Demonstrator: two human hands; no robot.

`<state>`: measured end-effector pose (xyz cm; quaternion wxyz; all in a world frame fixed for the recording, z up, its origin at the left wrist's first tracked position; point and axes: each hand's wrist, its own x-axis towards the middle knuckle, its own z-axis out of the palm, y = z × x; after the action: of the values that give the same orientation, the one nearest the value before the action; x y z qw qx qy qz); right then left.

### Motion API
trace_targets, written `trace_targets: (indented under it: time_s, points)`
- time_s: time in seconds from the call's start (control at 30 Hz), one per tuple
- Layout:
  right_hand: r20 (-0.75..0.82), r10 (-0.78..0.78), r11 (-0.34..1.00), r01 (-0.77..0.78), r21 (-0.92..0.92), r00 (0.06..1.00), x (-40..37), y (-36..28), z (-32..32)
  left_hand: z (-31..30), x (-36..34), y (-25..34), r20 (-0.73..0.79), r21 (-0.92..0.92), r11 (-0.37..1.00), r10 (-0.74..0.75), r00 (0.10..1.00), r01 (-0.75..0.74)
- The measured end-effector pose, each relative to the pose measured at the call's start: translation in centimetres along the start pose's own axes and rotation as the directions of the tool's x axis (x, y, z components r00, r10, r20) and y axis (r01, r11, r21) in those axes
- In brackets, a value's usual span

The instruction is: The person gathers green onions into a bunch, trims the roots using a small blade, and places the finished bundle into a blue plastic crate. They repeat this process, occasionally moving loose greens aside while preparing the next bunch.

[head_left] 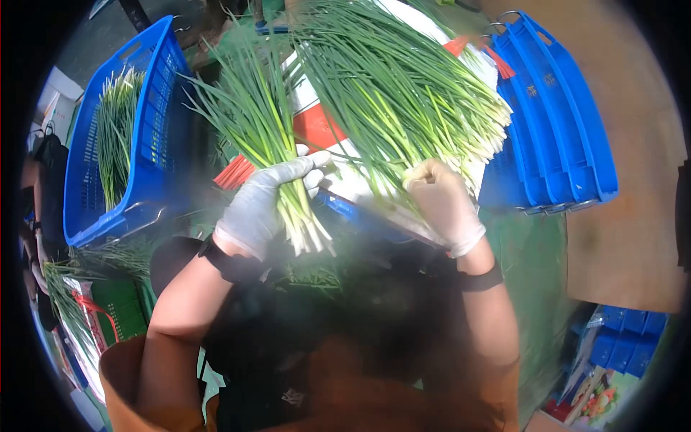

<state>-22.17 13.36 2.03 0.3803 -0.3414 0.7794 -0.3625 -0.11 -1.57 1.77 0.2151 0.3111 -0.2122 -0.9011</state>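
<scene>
My left hand (263,198), in a whitish glove, is closed around a bunch of spring onions (270,122). Their white root ends point down towards me and the green leaves fan out away from me. A large pile of spring onions (403,86) lies on a white and red surface just ahead, its white ends to the right. At the near edge of that pile is my gloved right hand (443,201), fingers curled in a pinch. Stalks run up to these fingertips; how many are between them is hidden.
At the left stands a blue crate (155,108) with more spring onions (119,137) inside. Stacked blue crates (554,122) are on the right, beside a brown board (626,180). Red ties (235,173) lie left of the pile. Lower left is a green crate (122,309).
</scene>
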Motion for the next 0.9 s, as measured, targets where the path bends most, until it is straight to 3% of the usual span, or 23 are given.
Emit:
trace_targets:
  time_s: [0.03,0.07,0.1,0.13,0.2,0.23,0.3,0.33,0.37,0.4,0.47,0.5,0.53,0.57,0.63,0.67,0.7,0.73,0.77,0.8,0.9]
  points:
    - [-0.176,-0.171,0.975,0.141,-0.171,0.969,0.0,0.6,0.6,-0.3,0.2,-0.3,-0.019,0.011,1.000,0.001,1.000,-0.001]
    - [-0.316,-0.359,0.903,0.241,-0.357,0.878,-0.3,0.6,1.1,-0.1,0.2,-0.5,-0.020,0.007,1.000,0.002,1.000,-0.002]
    - [-0.293,-0.173,0.975,0.120,-0.188,0.940,-0.8,-0.2,1.0,0.3,0.1,-0.6,-0.024,0.001,1.000,0.000,1.000,0.000]
    - [-0.291,-0.177,0.974,0.124,-0.191,0.940,-0.8,-0.1,1.4,0.4,0.1,-0.6,-0.029,-0.004,1.000,-0.001,1.000,0.001]
    - [-0.370,-0.108,0.976,0.170,0.137,0.923,-0.8,0.2,2.2,0.0,-0.1,-0.6,-0.037,-0.014,1.000,-0.006,0.999,0.005]
    - [-0.369,-0.108,0.976,0.169,0.138,0.923,-1.2,0.0,2.1,0.2,-0.2,-0.4,-0.063,-0.026,1.000,0.004,0.998,-0.006]
    - [-0.275,-0.432,0.878,0.470,0.092,0.859,-2.7,-1.8,1.5,0.1,0.0,0.1,-0.058,-0.022,0.998,0.052,0.997,-0.053]
    - [-0.272,-0.433,0.878,0.470,0.090,0.860,-3.4,-2.0,1.2,0.2,0.0,0.4,-0.113,-0.034,0.994,0.098,0.989,-0.102]
    - [0.166,-0.498,0.864,0.504,0.006,0.851,-4.0,-2.0,0.7,-0.6,0.3,1.1,-0.070,-0.047,0.989,0.138,0.988,-0.141]
    - [0.572,-0.436,0.826,0.562,-0.054,0.695,-4.6,-2.3,0.4,-1.5,0.5,2.2,-0.026,-0.060,0.982,0.177,0.984,-0.179]
    - [0.663,-0.243,0.888,0.437,-0.141,0.708,-4.9,-3.6,1.3,-2.1,0.3,4.0,0.002,-0.089,0.969,0.231,0.973,-0.230]
    - [0.364,-0.304,0.877,0.407,-0.254,0.881,-3.5,-3.0,2.4,-2.2,0.4,4.4,-0.023,-0.116,0.962,0.245,0.969,-0.246]
    - [0.022,-0.351,0.874,0.336,-0.350,0.936,-2.1,-2.2,3.4,-2.3,0.3,4.5,-0.050,-0.144,0.955,0.256,0.965,-0.260]
    - [0.017,-0.345,0.878,0.329,-0.348,0.938,-0.6,-0.8,4.4,-2.3,0.1,4.3,-0.026,-0.123,0.956,0.266,0.964,-0.268]
    - [-0.026,-0.748,0.509,0.550,-0.662,0.663,2.2,1.4,5.8,-1.2,0.0,3.0,-0.052,-0.045,0.971,0.233,0.971,-0.235]
    - [-0.036,-0.750,0.512,0.544,-0.665,0.661,2.3,0.8,6.2,-0.4,-0.3,2.1,-0.091,0.029,0.978,0.207,0.974,-0.205]
    - [-0.148,-0.544,0.770,0.421,-0.481,0.826,2.1,0.1,6.7,1.0,-0.9,1.2,-0.135,-0.009,0.990,0.139,0.981,-0.141]
    - [-0.193,-0.284,0.940,0.232,-0.252,0.939,1.8,-0.4,7.1,0.4,-0.9,0.3,-0.127,0.021,0.997,0.079,0.989,-0.077]
    - [-0.122,-0.274,0.961,0.278,0.013,0.954,1.4,-0.3,7.2,0.2,-0.9,-0.3,-0.088,0.085,0.996,0.039,0.995,-0.032]
    - [-0.125,-0.269,0.962,0.273,0.012,0.955,0.7,-0.9,7.5,0.3,-1.1,-0.9,-0.050,0.147,0.989,-0.003,0.999,0.011]
    - [0.058,-0.325,0.940,0.315,0.130,0.944,-1.2,-2.6,8.7,1.4,-2.4,-1.9,-0.162,0.101,0.986,-0.114,0.980,0.132]
